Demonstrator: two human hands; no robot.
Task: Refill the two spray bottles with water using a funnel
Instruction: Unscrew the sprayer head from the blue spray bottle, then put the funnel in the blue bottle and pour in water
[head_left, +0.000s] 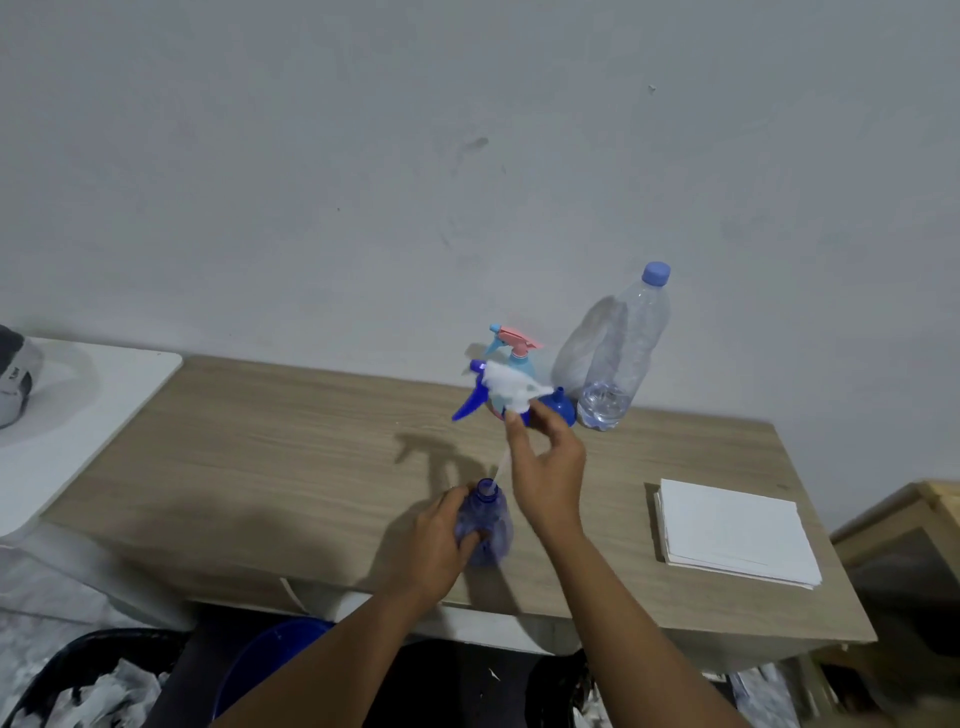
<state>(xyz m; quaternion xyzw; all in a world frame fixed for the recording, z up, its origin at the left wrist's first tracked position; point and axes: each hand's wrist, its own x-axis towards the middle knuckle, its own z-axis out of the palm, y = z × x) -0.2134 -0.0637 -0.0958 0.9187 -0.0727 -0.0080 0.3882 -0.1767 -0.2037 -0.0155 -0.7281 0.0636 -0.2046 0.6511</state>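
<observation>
Near the front edge of the worktop (311, 467), the left hand (441, 540) grips the translucent blue plastic spray bottle (485, 519) while the right hand (545, 467) pinches its white-and-blue trigger head (501, 389), whose dangling tube (497, 470) may snag and tip it.

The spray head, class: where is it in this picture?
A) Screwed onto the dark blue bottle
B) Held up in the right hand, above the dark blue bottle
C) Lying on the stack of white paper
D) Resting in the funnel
B: the right hand pinches the spray head above the open neck of the dark blue bottle, which the left hand grips on the table.
</observation>
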